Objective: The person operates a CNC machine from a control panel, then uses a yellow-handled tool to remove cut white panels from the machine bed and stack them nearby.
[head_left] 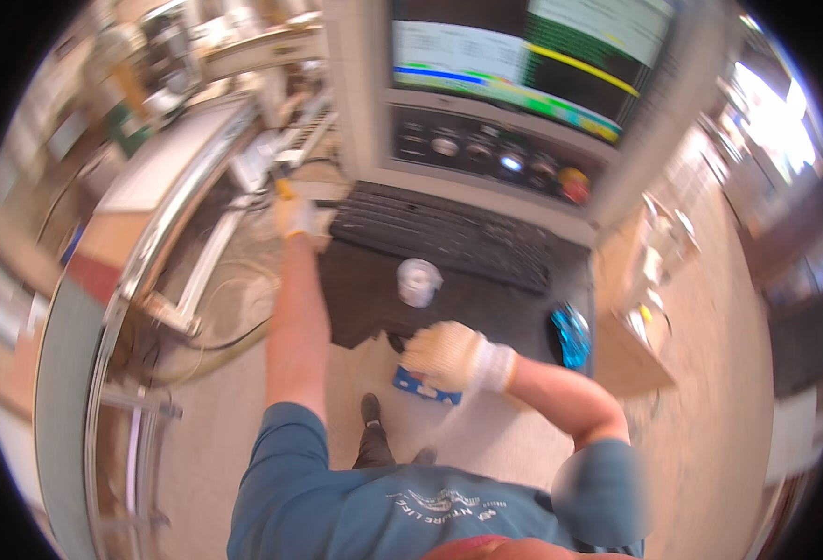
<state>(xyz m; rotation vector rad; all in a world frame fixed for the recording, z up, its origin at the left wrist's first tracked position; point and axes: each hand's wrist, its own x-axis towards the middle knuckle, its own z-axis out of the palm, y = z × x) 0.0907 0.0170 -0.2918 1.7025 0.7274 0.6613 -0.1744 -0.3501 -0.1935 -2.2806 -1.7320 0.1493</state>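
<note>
My left hand (pixel 296 222), in a pale knitted work glove, reaches forward past the left end of a black keyboard (pixel 439 229). A small yellow-orange piece (pixel 284 189) shows at its fingertips; blur hides whether the hand holds it. My right hand (pixel 447 357), also gloved, is closed at the near edge of the dark shelf (pixel 360 294), over the floor. Below its fingers juts a blue box-shaped object (pixel 427 385) with white marks, which it grips. A small dark piece (pixel 396 342) shows beside the fingers. Ahead stands a white round container (pixel 418 283).
Above the keyboard rises a machine console with a lit screen (pixel 523 70), a row of knobs and a red button (pixel 574 185). A bright blue crumpled item (pixel 571 336) lies on the shelf's right end. A metal-edged table (pixel 136 252) stands left, a wooden box (pixel 640 350) right.
</note>
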